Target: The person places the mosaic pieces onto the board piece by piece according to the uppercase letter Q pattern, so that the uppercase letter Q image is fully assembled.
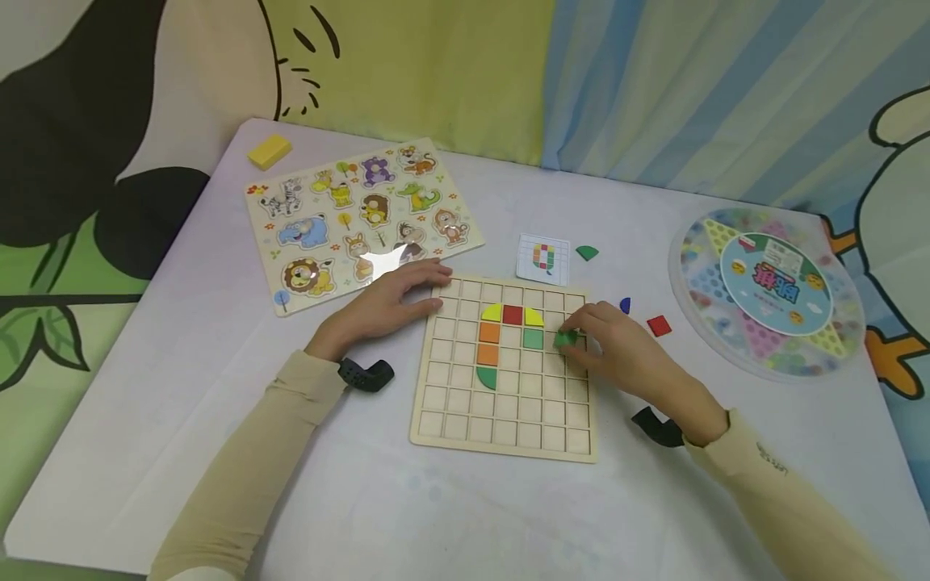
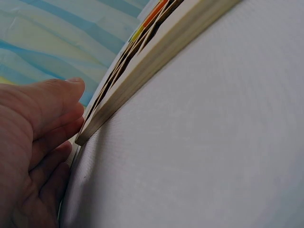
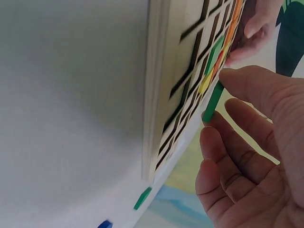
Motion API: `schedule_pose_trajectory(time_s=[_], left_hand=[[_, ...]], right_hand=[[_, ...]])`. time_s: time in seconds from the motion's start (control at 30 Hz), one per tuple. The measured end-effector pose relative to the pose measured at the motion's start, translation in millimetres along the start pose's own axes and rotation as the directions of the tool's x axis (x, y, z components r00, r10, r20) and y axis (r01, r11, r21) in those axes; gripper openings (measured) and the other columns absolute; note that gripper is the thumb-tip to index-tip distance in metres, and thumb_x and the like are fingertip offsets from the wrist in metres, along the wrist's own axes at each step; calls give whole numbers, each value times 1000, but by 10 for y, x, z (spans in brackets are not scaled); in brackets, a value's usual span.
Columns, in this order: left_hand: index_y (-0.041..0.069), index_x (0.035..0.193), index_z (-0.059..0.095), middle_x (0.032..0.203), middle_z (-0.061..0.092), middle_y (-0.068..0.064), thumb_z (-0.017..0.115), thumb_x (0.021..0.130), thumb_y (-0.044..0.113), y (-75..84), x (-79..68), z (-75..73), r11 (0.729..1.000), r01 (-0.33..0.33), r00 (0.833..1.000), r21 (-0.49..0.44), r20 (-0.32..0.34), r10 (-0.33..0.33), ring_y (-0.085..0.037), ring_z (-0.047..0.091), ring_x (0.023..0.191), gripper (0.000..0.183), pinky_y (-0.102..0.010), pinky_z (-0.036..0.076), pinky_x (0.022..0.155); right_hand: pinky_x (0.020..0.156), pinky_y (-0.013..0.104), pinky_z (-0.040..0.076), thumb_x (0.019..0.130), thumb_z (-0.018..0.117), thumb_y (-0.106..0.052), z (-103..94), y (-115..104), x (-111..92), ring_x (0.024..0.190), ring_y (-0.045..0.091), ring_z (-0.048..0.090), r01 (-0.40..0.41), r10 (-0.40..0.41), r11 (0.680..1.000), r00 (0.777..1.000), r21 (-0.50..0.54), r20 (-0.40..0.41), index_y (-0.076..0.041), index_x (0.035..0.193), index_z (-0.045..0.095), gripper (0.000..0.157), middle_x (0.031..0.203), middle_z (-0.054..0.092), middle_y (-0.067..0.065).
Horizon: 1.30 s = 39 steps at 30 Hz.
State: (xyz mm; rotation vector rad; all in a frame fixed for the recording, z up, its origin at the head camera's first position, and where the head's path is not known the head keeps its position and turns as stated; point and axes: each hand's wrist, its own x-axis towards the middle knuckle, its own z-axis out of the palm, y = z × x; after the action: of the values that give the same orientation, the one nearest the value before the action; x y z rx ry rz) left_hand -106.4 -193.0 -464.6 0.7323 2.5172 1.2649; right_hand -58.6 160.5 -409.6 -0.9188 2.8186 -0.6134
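Observation:
A wooden grid board point(image 1: 465, 420) lies on the table with a few coloured tiles set in its cells: a red square point(image 1: 512, 315) between two yellow quarter-rounds, orange squares point(image 1: 489, 332), a green square point(image 1: 534, 338) and a green quarter-round point(image 1: 487, 378). Over the board's right part, my right hand point(image 1: 617, 351) pinches a green tile point(image 3: 213, 102) between thumb and fingertip. My left hand point(image 1: 381, 303) rests at the board's upper left edge, fingers relaxed against its corner. In the left wrist view, the left hand point(image 2: 42, 128) touches the board's side.
Behind the board lie a small pattern card point(image 1: 543, 258) and a green quarter-round point(image 1: 587, 253). A blue piece point(image 1: 625, 305) and a red square tile point(image 1: 659, 325) sit right of it. An animal puzzle point(image 1: 283, 266), a yellow block point(image 1: 270, 152) and a round clear box point(image 1: 843, 323) stand farther out.

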Motion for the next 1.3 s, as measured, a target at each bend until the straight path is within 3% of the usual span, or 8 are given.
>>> schedule_pose_trajectory(time_s=[0.23,0.47,0.9,1.3], left_hand=[[17,132,60,148,46,5,61,97,32,-15,9,-5,1000,5,1000,-2,-3,-5,-15,25,147,38,-40,21,121],[17,132,59,149,46,5,61,97,32,-16,10,7,1000,8,1000,-8,2,-8,-15,24,148,38,-40,20,121],[16,132,60,148,46,4,61,97,31,8,12,0,1000,5,1000,0,2,-5,-15,24,148,38,-39,20,122],[16,132,59,148,46,5,61,97,31,-4,8,2,1000,2,1000,2,2,-2,-15,25,148,38,-38,19,122]], right_hand=[[82,32,56,78,83,-14,148,-170,-9,95,17,60,170,-171,985,985,-19,-14,-8,93,70,22,97,66,0],[76,31,55,76,84,-14,214,-236,21,90,18,60,245,-247,968,968,-51,-46,-8,90,69,21,93,66,0],[83,35,55,79,81,-11,276,-282,44,95,22,62,242,-244,968,970,-64,-18,-7,90,70,17,96,66,3],[78,33,56,79,80,-8,278,-292,44,92,19,61,230,-231,972,973,-54,-5,-8,90,72,13,97,65,4]])
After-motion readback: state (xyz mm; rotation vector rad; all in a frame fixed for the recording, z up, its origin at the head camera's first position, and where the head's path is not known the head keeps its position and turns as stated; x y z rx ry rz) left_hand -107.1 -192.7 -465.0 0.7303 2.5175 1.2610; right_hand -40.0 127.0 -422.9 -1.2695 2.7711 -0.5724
